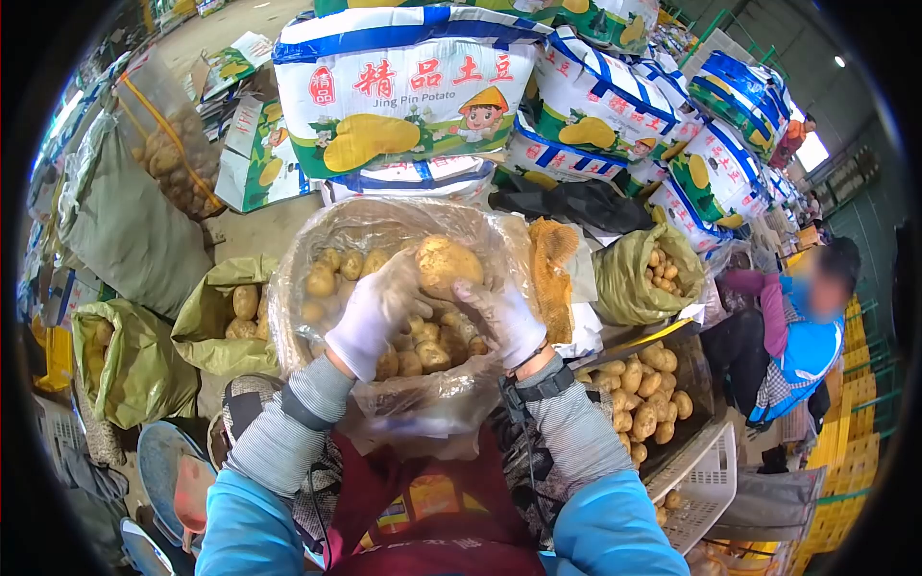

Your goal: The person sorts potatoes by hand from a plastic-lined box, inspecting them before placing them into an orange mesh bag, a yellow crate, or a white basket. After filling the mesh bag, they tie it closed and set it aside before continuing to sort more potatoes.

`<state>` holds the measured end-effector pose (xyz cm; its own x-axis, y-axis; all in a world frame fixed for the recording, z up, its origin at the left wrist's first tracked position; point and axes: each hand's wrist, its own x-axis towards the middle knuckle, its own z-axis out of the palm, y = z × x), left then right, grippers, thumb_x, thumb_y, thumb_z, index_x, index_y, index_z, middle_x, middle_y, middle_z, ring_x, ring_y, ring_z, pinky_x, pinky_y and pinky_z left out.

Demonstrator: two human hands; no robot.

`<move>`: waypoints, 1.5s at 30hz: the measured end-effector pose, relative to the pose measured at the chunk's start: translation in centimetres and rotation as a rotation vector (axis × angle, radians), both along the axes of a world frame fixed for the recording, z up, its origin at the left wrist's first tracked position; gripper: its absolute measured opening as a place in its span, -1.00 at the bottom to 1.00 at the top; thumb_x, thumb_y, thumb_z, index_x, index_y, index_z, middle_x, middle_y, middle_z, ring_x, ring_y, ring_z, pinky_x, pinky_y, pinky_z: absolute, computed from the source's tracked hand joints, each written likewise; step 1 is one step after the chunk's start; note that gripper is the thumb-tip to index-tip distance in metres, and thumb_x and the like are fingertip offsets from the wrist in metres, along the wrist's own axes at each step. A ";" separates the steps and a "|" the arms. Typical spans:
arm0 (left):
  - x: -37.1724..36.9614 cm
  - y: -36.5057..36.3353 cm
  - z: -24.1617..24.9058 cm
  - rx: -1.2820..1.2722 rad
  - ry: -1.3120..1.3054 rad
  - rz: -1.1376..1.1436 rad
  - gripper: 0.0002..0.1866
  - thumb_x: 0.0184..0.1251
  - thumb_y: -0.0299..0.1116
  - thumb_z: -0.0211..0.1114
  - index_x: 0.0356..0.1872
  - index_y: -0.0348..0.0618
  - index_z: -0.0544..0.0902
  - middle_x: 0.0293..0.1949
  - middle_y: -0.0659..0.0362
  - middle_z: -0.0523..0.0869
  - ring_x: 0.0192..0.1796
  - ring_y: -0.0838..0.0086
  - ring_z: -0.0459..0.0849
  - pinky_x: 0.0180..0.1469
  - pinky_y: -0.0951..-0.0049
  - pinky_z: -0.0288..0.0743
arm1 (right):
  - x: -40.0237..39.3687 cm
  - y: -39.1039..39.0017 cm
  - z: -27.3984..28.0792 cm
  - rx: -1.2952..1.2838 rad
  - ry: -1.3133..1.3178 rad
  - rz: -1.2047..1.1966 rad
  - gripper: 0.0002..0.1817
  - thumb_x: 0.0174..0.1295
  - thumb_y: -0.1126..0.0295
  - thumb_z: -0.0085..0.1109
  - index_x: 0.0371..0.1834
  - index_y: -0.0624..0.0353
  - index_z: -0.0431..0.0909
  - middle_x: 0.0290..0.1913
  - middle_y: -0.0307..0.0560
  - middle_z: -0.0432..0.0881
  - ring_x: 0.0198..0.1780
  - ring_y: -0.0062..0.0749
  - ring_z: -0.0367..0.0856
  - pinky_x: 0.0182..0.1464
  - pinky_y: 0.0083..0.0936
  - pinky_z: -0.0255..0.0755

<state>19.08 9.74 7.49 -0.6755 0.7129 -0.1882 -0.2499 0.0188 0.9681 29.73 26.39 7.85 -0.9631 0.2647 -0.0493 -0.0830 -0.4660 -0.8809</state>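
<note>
A large potato (448,266) is held up between my two hands, over a box lined with clear plastic (298,288). My left hand (376,312), in a whitish glove, grips the potato's left side. On the opposite side, my right hand (504,319), gloved too, closes on it with the thumb against its lower front. The fingers behind the potato are hidden. Beneath and around my hands, several smaller potatoes (432,355) lie in the lined box, partly covered by the plastic film.
Green sacks of potatoes (226,336) stand at the left, another sack (619,293) at the right. Loose potatoes (663,384) fill a bin beside my right forearm. Printed potato cartons (403,106) are stacked ahead. A person in a blue vest (802,346) sits at the right.
</note>
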 end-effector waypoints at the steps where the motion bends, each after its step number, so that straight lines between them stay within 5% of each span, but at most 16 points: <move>1: 0.2 0.1 -0.6 -0.095 0.342 0.074 -0.45 0.53 -0.12 0.14 0.36 -0.30 0.43 -0.21 0.09 0.78 -0.24 0.49 0.76 -0.25 0.54 0.60 | 0.0 -0.2 0.0 -0.048 -0.025 0.006 -0.33 0.22 0.51 0.37 0.41 0.16 0.33 0.28 -0.07 0.48 0.29 -0.39 0.44 0.35 -0.43 0.36; 3: 0.9 0.4 -1.6 -0.279 1.026 0.220 -0.47 0.55 -0.10 0.11 0.32 -0.30 0.48 -0.24 0.09 0.78 -0.26 0.49 0.76 -0.30 0.54 0.59 | -0.1 -0.5 -0.7 -0.029 -0.010 0.016 -0.32 0.21 0.52 0.38 0.41 0.17 0.31 0.27 -0.08 0.49 0.27 -0.39 0.46 0.33 -0.45 0.38; 9: 0.6 0.5 -2.4 0.172 0.235 0.140 -0.55 0.61 -0.17 0.02 0.29 -0.29 0.51 -0.27 0.10 0.76 -0.30 0.49 0.75 -0.39 0.58 0.56 | -0.4 -0.4 0.2 -0.056 0.020 0.048 -0.29 0.19 0.51 0.40 0.41 0.20 0.28 0.27 -0.02 0.49 0.22 -0.35 0.53 0.29 -0.47 0.44; 11: -0.3 -0.6 -1.4 0.052 0.102 0.088 -0.53 0.50 -0.30 0.10 0.34 -0.33 0.44 -0.34 0.15 0.72 -0.37 0.42 0.76 -0.41 0.51 0.60 | -0.3 -0.5 0.2 -0.036 0.061 0.039 -0.29 0.18 0.49 0.41 0.40 0.21 0.29 0.26 0.02 0.50 0.23 -0.32 0.54 0.31 -0.44 0.44; 15: 1.6 -0.1 1.3 -0.051 0.191 0.062 -0.62 0.62 -0.20 -0.03 0.16 -0.20 0.62 -0.20 0.27 0.72 -0.36 0.72 0.61 -0.47 0.71 0.42 | -0.4 -0.2 -0.8 0.194 -0.003 -0.047 -0.33 0.25 0.39 0.36 0.43 0.06 0.29 0.27 -0.12 0.51 0.23 -0.29 0.52 0.16 -0.41 0.54; 17: 0.4 -0.4 0.0 0.010 0.279 -0.033 -0.59 0.63 -0.22 -0.04 0.30 -0.24 0.52 -0.24 0.27 0.68 -0.34 0.69 0.61 -0.50 0.70 0.36 | -1.6 0.6 -2.7 0.371 0.170 -0.151 -0.36 0.26 0.36 0.36 0.41 -0.04 0.32 0.21 -0.19 0.53 0.12 -0.51 0.55 -0.08 -0.54 0.59; 21: -1.9 -0.2 -2.9 0.057 0.294 0.057 -0.57 0.61 -0.29 0.05 0.39 -0.22 0.42 -0.05 0.21 0.68 -0.18 0.64 0.64 -0.31 0.74 0.40 | 4.6 4.2 5.1 -0.047 0.074 -0.251 -0.38 0.28 0.31 0.35 0.38 0.10 0.34 0.14 -0.16 0.60 0.00 -0.54 0.62 -0.30 -0.69 0.56; 25: -1.7 -0.8 -2.7 0.033 0.198 0.073 -0.59 0.55 -0.42 0.03 0.35 -0.21 0.46 0.16 0.10 0.63 0.12 0.45 0.63 -0.02 0.59 0.50 | 17.3 9.6 7.8 0.322 -0.031 -0.607 -0.32 0.27 0.20 0.34 0.41 0.12 0.32 0.11 -0.07 0.63 -0.07 -0.52 0.65 -0.34 -0.73 0.48; 26: -1.7 -1.1 -2.4 0.013 0.186 0.079 -0.61 0.54 -0.46 0.00 0.32 -0.23 0.48 0.24 0.06 0.59 0.22 0.37 0.59 0.13 0.48 0.48 | 21.0 11.1 6.7 0.378 -0.123 -0.650 -0.31 0.26 0.24 0.34 0.42 0.17 0.30 0.14 -0.01 0.62 -0.03 -0.47 0.69 -0.29 -0.71 0.51; 29: -1.7 -1.5 -2.1 0.023 0.129 0.157 -0.66 0.55 -0.51 -0.02 0.26 -0.28 0.50 0.12 0.08 0.66 0.08 0.48 0.68 -0.08 0.59 0.59 | 30.9 14.2 0.5 0.171 -0.360 -0.907 -0.38 0.30 0.24 0.29 0.39 0.19 0.35 0.21 -0.01 0.59 0.07 -0.37 0.65 0.02 -0.51 0.58; 31: -1.7 -1.8 -1.9 0.029 0.100 0.146 -0.65 0.55 -0.46 0.01 0.27 -0.27 0.50 0.12 0.11 0.66 0.07 0.51 0.67 -0.05 0.61 0.56 | 36.3 16.7 -3.9 -0.244 -0.181 -0.981 -0.51 0.33 0.33 0.26 0.30 0.18 0.44 0.17 -0.07 0.61 0.15 -0.33 0.61 0.19 -0.42 0.52; 34: -0.5 -1.7 -0.7 0.025 0.102 0.148 -0.65 0.55 -0.39 0.05 0.27 -0.22 0.51 0.11 0.16 0.65 0.03 0.57 0.62 -0.01 0.60 0.51 | 41.1 19.4 -7.4 -0.207 -0.113 -1.283 -0.69 0.36 0.40 0.20 0.15 0.11 0.51 0.05 -0.14 0.64 0.13 -0.33 0.58 0.25 -0.39 0.48; 37: -1.1 -2.2 0.5 -0.016 0.083 0.196 -0.56 0.54 -0.25 0.07 0.36 -0.13 0.46 0.15 0.20 0.63 0.11 0.46 0.59 0.13 0.46 0.45 | 37.7 20.0 -4.0 0.005 -0.093 -1.264 -0.84 0.25 0.41 0.33 -0.14 0.02 0.61 -0.22 -0.25 0.69 -0.08 -0.46 0.68 0.11 -0.45 0.58; 39: -2.0 -3.1 1.4 0.091 -0.050 0.206 -0.55 0.55 -0.25 0.04 0.38 -0.12 0.43 0.17 0.16 0.63 0.18 0.41 0.59 0.16 0.43 0.43 | 34.5 22.5 -2.9 0.317 -0.254 -1.098 -0.85 0.31 0.40 0.27 -0.41 0.02 0.51 -0.43 -0.41 0.54 -0.39 -0.55 0.53 -0.32 -0.55 0.44; 40: -2.8 -3.9 1.2 0.157 -0.032 0.218 -0.54 0.55 -0.25 0.02 0.39 -0.13 0.41 0.18 0.14 0.63 0.19 0.41 0.59 0.16 0.43 0.42 | 29.8 21.4 -0.7 0.113 -0.253 -1.266 -0.88 0.30 0.37 0.27 -0.36 0.03 0.53 -0.48 -0.39 0.49 -0.46 -0.59 0.47 -0.36 -0.60 0.41; 45: -4.6 -6.0 1.7 0.296 -0.101 0.356 -0.56 0.55 -0.31 -0.01 0.36 -0.22 0.39 0.18 0.04 0.66 0.11 0.39 0.66 -0.02 0.48 0.52 | 11.5 17.0 4.1 0.644 -0.459 -0.519 -0.67 0.43 0.14 0.16 -0.42 0.13 0.53 -0.55 -0.20 0.57 -0.56 -0.54 0.55 -0.50 -0.57 0.45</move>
